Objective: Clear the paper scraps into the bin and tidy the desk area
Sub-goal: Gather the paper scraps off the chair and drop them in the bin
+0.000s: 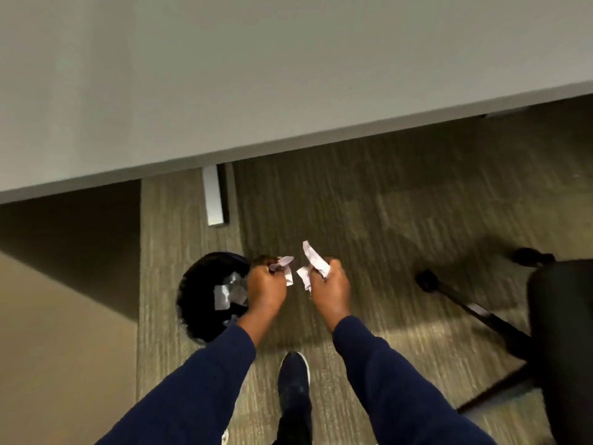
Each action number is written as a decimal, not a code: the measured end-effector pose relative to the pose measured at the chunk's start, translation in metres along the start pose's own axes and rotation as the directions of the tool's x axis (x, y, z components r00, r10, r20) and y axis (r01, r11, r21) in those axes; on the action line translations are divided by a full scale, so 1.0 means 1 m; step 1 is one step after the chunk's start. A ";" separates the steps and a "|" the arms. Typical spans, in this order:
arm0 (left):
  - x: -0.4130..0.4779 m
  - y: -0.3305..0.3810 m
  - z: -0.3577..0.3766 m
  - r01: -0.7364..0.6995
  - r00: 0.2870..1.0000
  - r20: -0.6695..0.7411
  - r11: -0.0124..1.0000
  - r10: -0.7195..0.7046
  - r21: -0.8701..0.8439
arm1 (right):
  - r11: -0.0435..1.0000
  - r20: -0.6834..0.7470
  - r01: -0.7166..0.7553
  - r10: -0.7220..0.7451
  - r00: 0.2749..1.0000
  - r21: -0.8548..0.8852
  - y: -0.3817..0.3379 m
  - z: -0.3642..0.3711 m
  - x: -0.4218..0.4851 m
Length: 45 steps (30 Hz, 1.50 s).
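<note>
Both hands are closed around paper scraps above the carpet: the left hand (266, 287) grips a crumpled piece (284, 268) right at the near rim of the bin (192, 303), while the right hand (330, 290) clutches a longer torn strip (316, 260) well off to the side of it — over bare floor (369, 203), not over the opening. To drop cleanly, I judge each fist should sit squarely over the dark mouth before the fingers loosen; the right one needs to travel leftward first, or its strip may flutter onto the carpet. Letting go low, close to the rim, should help with such light bits.

Counting: two hands, each holding paper — two clumps, though how many separate pieces each holds is unclear. One round black bin, with a few pale scraps (227, 292) already inside. One desk (288, 75) above, one chair (558, 316) at right, one shoe (293, 380).
</note>
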<state>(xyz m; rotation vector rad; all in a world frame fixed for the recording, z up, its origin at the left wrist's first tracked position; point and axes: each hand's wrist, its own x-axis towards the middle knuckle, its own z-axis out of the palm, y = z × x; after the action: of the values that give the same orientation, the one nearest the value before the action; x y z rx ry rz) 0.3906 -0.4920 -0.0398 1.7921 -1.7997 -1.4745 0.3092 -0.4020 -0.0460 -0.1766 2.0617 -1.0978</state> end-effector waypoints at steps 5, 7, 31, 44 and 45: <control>0.031 -0.074 -0.070 0.206 0.954 -0.212 0.978 -0.211 -0.045 | 0.996 0.197 -0.066 0.076 0.978 -0.055 0.002 0.098 -0.005; 0.039 -0.097 -0.088 0.253 0.932 -0.252 0.965 -0.261 -0.066 | 0.996 0.244 -0.088 0.094 0.965 -0.035 0.003 0.124 -0.008; 0.074 -0.196 -0.096 0.457 0.823 -0.244 0.853 -0.513 -0.251 | 0.967 0.440 -0.185 0.244 0.864 -0.174 0.067 0.220 0.032; 0.024 -0.070 -0.001 0.221 0.967 -0.124 0.975 -0.220 -0.007 | 0.963 0.212 0.102 -0.049 0.976 -0.248 0.029 0.042 0.021; 0.017 -0.058 0.009 0.207 0.974 -0.109 0.977 -0.200 0.049 | 0.962 0.185 0.112 -0.067 0.980 -0.248 0.027 0.023 0.021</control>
<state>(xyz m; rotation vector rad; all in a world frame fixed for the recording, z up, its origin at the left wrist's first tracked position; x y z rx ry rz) 0.4169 -0.4879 -0.0946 2.0966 -1.6697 -1.3790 0.3165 -0.4098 -0.0859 -0.4844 2.0460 -0.8302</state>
